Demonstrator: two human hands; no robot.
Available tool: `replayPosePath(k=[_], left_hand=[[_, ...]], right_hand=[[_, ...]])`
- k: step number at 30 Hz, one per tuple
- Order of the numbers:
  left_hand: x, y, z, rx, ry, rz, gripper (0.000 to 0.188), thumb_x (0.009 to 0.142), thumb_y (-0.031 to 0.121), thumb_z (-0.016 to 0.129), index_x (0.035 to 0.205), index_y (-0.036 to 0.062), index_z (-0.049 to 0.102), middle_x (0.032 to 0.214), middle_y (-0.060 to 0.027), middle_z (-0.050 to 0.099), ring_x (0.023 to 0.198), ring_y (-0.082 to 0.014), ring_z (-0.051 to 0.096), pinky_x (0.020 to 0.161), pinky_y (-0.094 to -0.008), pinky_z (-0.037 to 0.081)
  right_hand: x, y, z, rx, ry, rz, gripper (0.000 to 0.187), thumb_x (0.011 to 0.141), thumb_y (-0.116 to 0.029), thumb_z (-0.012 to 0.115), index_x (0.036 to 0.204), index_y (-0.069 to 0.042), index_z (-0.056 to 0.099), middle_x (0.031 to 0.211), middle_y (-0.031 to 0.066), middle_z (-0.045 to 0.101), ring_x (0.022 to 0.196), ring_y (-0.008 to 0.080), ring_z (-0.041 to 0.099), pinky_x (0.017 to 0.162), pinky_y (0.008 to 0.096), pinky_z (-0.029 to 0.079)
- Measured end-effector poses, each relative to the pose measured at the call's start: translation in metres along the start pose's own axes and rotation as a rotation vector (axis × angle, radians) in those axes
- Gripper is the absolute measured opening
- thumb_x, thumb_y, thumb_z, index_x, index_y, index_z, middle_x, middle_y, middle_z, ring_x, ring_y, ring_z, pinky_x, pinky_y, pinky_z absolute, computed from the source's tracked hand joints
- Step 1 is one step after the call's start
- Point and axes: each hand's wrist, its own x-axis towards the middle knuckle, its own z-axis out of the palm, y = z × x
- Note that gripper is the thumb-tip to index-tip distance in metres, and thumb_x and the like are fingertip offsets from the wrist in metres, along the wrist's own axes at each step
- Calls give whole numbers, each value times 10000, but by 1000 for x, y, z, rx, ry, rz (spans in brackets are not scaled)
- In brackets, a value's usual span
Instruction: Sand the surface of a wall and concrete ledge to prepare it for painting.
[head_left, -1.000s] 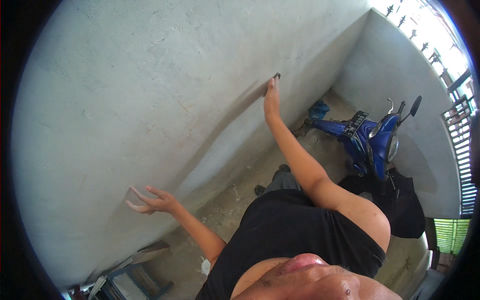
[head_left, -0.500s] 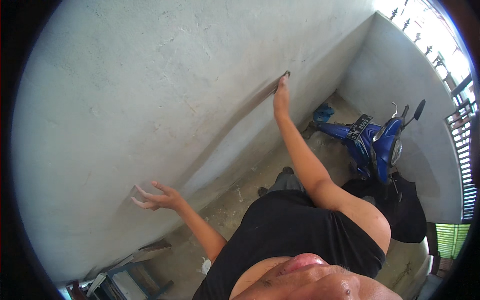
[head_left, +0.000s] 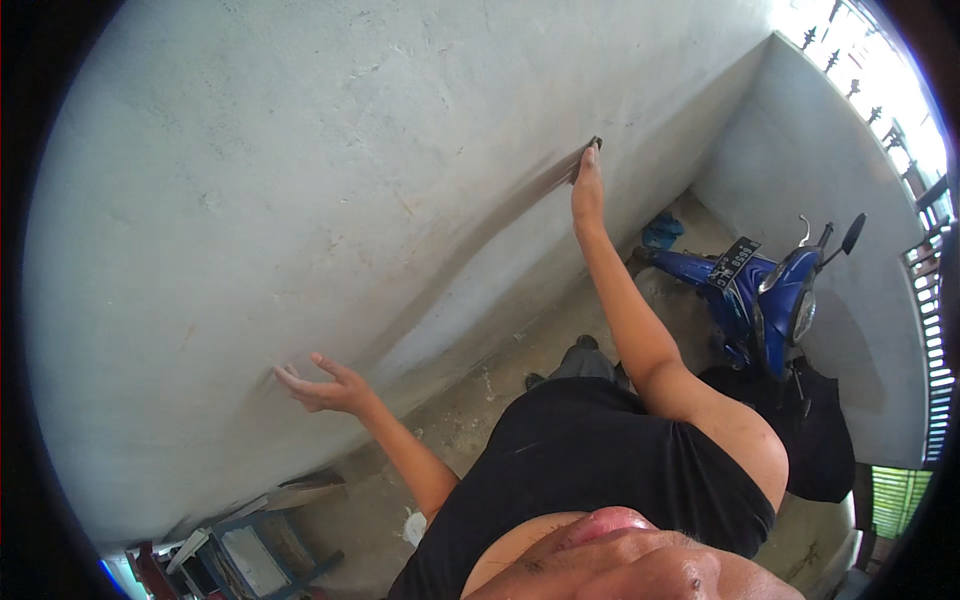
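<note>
A pale grey plastered wall (head_left: 250, 170) with small chips and scratches rises in front of me. My right hand (head_left: 588, 190) is high against it, fingers straight and pressed close to the surface. A thin dark flat piece (head_left: 597, 142) shows at its fingertips, between hand and wall; its kind is mostly hidden. Lower and to the left, my left hand (head_left: 330, 386) is open, thumb and fingers apart. Its fingertips are at the wall, and I cannot tell whether they touch it. It holds nothing.
A blue motor scooter (head_left: 765, 295) stands to the right, with black cloth (head_left: 825, 435) beside it. Behind it are a low side wall (head_left: 835, 190) and a metal fence (head_left: 930, 260). At the lower left, a blue-framed rack (head_left: 255, 560) stands by the wall.
The whole view has shifted a little, so wall, scooter and hands sit farther right in the picture. Both hands keep nearly the same places at the wall.
</note>
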Motion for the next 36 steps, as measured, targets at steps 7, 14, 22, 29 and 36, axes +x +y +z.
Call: replayPosePath(k=[7,14,22,29,36], left_hand=[[0,7,-4,173,-49,-23,611,1036,350,583,1505,-4,413,1536,-262,350,1347,-421,461,1032,-547,437],[10,14,-2,17,19,-77,654,1043,370,571,1535,-4,360,1580,-310,141,1452,-468,228,1116,-586,356],[15,8,-4,-141,4,-115,663,1040,333,594,1548,4,322,1606,-258,178,1435,-441,337,1115,-567,396],[13,11,-1,-9,-38,-20,659,1050,356,566,1549,-5,331,1586,-292,246,1478,-446,269,1160,-579,305],[16,12,9,81,-27,-7,684,1045,348,572,1546,-25,294,1555,-315,246,1445,-468,272,1137,-597,298]], right_hand=[[-9,-4,5,-88,28,-159,695,1110,-487,299,1618,-20,209,1660,241,245,1538,372,250,1236,397,229],[-12,0,17,-148,-20,-268,750,1110,-503,295,1591,65,209,1667,224,239,1552,312,229,1253,370,190],[-14,1,23,-43,-2,-78,743,1110,-493,295,1581,77,221,1667,260,200,1547,358,221,1250,386,200],[-36,-22,28,-28,-8,-122,722,1114,-442,335,1582,88,191,1665,267,199,1557,365,189,1254,391,184],[-52,-53,50,-172,-147,-356,713,1110,-377,384,1581,104,149,1673,295,109,1565,414,99,1260,433,145]])
